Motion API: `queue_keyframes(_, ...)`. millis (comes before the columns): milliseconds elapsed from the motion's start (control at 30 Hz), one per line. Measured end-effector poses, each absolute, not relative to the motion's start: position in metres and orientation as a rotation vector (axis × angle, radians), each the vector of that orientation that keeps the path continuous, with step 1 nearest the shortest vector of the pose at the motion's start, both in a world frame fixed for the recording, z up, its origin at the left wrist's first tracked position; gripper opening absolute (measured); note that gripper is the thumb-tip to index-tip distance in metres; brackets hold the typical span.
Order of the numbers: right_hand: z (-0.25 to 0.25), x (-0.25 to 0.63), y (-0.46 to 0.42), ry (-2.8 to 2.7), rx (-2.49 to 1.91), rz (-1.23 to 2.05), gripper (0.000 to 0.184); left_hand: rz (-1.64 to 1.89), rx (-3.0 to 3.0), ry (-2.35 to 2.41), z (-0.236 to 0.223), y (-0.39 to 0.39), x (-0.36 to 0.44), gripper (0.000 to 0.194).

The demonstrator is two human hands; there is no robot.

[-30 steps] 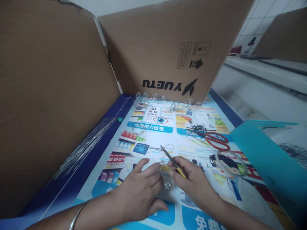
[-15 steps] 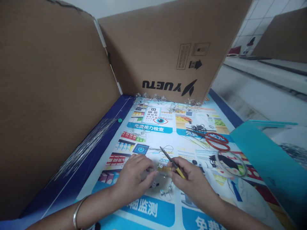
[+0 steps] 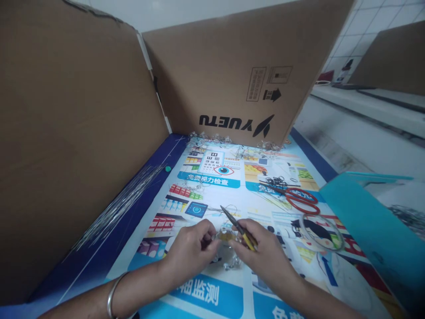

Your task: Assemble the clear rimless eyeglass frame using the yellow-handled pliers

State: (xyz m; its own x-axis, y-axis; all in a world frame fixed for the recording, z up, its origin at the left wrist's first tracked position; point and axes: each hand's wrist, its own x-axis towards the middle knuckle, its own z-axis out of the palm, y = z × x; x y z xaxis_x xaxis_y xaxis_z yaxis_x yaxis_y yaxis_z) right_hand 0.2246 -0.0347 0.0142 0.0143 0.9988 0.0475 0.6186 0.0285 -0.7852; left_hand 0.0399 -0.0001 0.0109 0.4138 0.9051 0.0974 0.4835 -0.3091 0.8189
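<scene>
My left hand [image 3: 191, 246] is closed in a pinch at one side of a small loop of clear beads and wire [image 3: 232, 262]. Long-nose pliers [image 3: 234, 220] with dark jaws and yellow handles lie in my right hand [image 3: 264, 248], tips pointing up and left. The thumb and fingertips of that same hand also reach the loop's right side. Between both hands the loop hangs low over the printed sheet [image 3: 212, 204], partly hidden by fingers. Just beyond the plier tips lies some thin wire [image 3: 215, 208].
Red-handled scissors [image 3: 300, 199] lie right of centre beside black rings [image 3: 277, 181]. A wire coil [image 3: 338, 237] sits near a teal box [image 3: 358, 212]. Straight wires [image 3: 119, 206] run along the left. Beaded pieces [image 3: 212, 138] line the foot of the cardboard wall [image 3: 232, 79].
My left fingers have curled in more tightly, and my hands sit closer together around the beaded loop. The pliers stay in my right hand. The view has shifted slightly.
</scene>
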Motion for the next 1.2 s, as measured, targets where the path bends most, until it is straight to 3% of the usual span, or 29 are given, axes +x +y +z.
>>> queue_keyframes(300, 0.006, 0.218, -0.035, -1.823, -1.665, 0.471, 0.023, 0.672, 1.997, 1.173, 0.012, -0.009, 0.042, 0.006)
queue_keyframes(600, 0.010, 0.220, -0.038, -1.825, -1.676, 0.745, 0.013, 0.538, 1.883, 1.179, 0.012, -0.006, 0.039, 0.009)
queue_keyframes(867, 0.006, 0.234, -0.037, -1.773, -1.499, 0.907, 0.022, 0.465, 1.932, 1.138, 0.013, -0.003, 0.030, 0.021)
queue_keyframes(1000, 0.005, 0.238, -0.036, -1.824, -1.456, 0.793, 0.022, 0.499, 1.970, 1.144, 0.011, -0.002, 0.028, 0.020)
queue_keyframes(1200, -0.008, 0.241, -0.036, -1.972, -1.348, 0.343, 0.019, 0.572, 2.034, 1.153, 0.012, -0.002, 0.029, 0.009)
